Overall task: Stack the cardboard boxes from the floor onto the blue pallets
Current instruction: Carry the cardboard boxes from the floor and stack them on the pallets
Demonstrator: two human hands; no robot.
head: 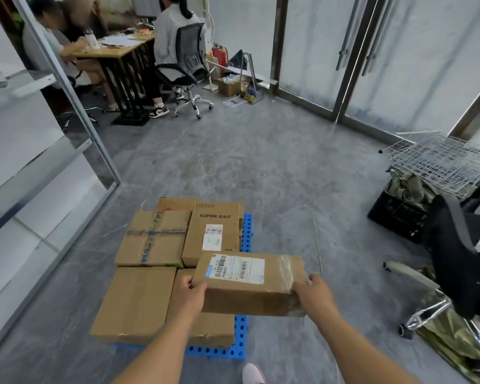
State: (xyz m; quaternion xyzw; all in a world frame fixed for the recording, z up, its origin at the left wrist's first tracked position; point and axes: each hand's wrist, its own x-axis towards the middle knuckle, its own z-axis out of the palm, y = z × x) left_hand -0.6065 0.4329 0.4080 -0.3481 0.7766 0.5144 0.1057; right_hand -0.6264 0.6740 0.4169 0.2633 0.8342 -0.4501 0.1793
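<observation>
A grey marble-patterned tiled floor (275, 167) is spreading across a glass-walled office room. The left hand (187, 296) and the right hand (315, 296) are each gripping one end of a single long brown cardboard box with a white shipping label (250, 284), fingers curled round its short ends, holding it in the air over the near right part of the stack. Beneath it, five brown cardboard boxes are lying on the blue perforated plastic pallets (245, 231): a large plain one (133, 303), one partly hidden under the arms (214, 328), one taped in a cross (154, 238), one printed SUPOR (214, 231), and one behind (175, 203). Two people are sitting at a wooden desk (108, 48). One black plastic crate (399, 217) is standing at right.
</observation>
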